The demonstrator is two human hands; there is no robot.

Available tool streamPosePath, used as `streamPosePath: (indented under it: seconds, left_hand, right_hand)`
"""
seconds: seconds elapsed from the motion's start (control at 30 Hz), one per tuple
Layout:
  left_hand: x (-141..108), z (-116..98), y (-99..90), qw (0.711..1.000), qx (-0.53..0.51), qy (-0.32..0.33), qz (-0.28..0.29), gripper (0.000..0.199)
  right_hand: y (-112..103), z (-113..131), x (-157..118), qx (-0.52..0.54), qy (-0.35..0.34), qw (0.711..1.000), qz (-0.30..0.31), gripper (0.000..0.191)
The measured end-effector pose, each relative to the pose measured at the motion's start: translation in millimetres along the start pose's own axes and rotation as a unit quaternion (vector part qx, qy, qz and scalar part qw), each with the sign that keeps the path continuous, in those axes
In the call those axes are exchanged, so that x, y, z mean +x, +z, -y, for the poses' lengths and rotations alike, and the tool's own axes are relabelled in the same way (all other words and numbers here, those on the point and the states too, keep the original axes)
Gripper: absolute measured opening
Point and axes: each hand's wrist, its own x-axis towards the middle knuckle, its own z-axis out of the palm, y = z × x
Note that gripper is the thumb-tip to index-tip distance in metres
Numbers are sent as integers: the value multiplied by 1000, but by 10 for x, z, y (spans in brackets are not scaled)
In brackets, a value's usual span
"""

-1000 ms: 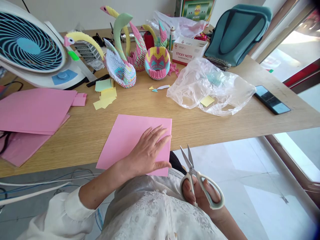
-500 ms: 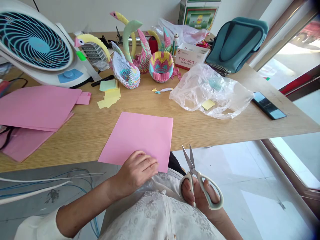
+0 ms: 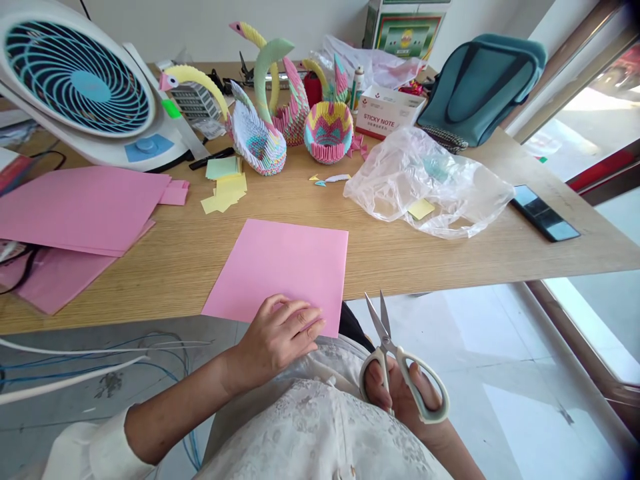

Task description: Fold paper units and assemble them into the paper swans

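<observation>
A square pink sheet (image 3: 285,263) lies at the wooden table's front edge, its near side reaching past the edge. My left hand (image 3: 283,340) rests on the sheet's near right part, fingers bent and slightly apart; the thumb is hidden. To the right, below the table edge, my right hand (image 3: 405,390) holds white-handled scissors (image 3: 384,328) by the loops. The blades point away from me and stand slightly apart, not touching the sheet. Larger pink sheets (image 3: 83,207) are stacked at the left. Yellow sticky notes (image 3: 226,193) lie beyond the square sheet.
A fan (image 3: 90,87) stands at the back left. Folded-paper swans (image 3: 260,143) and a round paper basket (image 3: 329,137) are at the back centre. A sticky note box (image 3: 387,110), a clear plastic bag (image 3: 435,187), a teal bag (image 3: 483,90) and a phone (image 3: 545,213) are to the right.
The fingers of my left hand have spread slightly on the pink sheet. The view has shifted a little, moving the table items rightward in the picture. My right hand still holds the scissors with parted blades.
</observation>
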Motion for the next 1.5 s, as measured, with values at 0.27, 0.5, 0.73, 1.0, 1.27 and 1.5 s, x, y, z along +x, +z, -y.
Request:
streamPosePath:
  seconds: [0.27,0.5,0.73,1.0,1.27,1.5]
  left_hand:
    - [-9,71,27,999,-39,-7,11,18]
    - [0,135,23,997,-74,-5,35,19]
    - [44,206,-5,980,-188,-61,24,14]
    - [48,130,13,952,-248,-169,-57,15]
    - [29,101,-18,952,-239,-178,-70,17]
    - [143,147,-263,958,-262,-116,30,11]
  right_hand:
    - [-15,-22,-5,-6,18,1000,6,53]
    - [-8,-27,4,4,4,1000,27,54]
    - [-69,-41,-11,20,39,999,32,55]
    - [-129,-17,91,43,87,991,88,62]
    - [-38,-52,394,86,82,985,122,65]
    - [104,-86,545,104,31,992,71,61]
